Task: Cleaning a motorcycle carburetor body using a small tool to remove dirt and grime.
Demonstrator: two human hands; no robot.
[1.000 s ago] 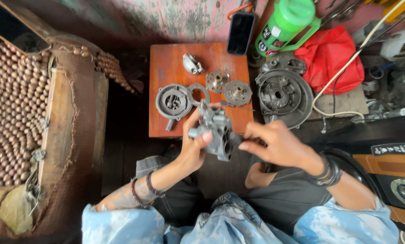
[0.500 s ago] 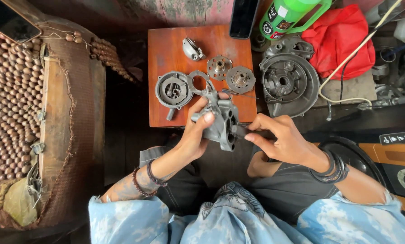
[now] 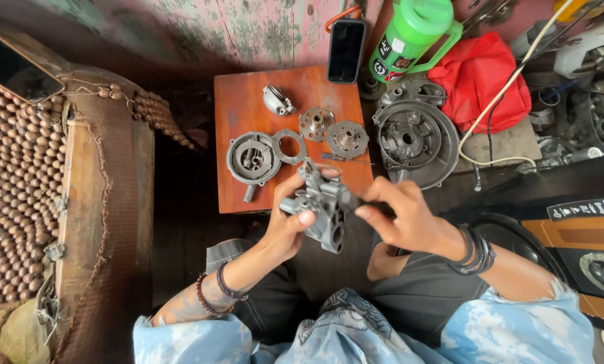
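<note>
My left hand point(image 3: 287, 226) grips a grey cast-metal pump housing point(image 3: 321, 205) above my lap, at the near edge of a small orange wooden board point(image 3: 248, 108). My right hand point(image 3: 399, 216) pinches the housing's right side with thumb and fingertips. On the board lie a round metal cover point(image 3: 252, 158), a flat ring gasket point(image 3: 289, 146), two round toothed discs point(image 3: 346, 139), a small metal cap point(image 3: 276, 100) and a thin screwdriver point(image 3: 345, 160).
A large round engine casing point(image 3: 415, 138) lies right of the board. Behind it stand a green jug point(image 3: 413, 37), a black phone point(image 3: 346, 50) and a red cloth point(image 3: 487, 77). A beaded seat cover point(image 3: 12, 189) fills the left. A white cable point(image 3: 504, 101) runs at right.
The housing has turned slightly in my hands and my right hand's fingers have shifted along its right side. The view has moved a little; the board's parts stay put.
</note>
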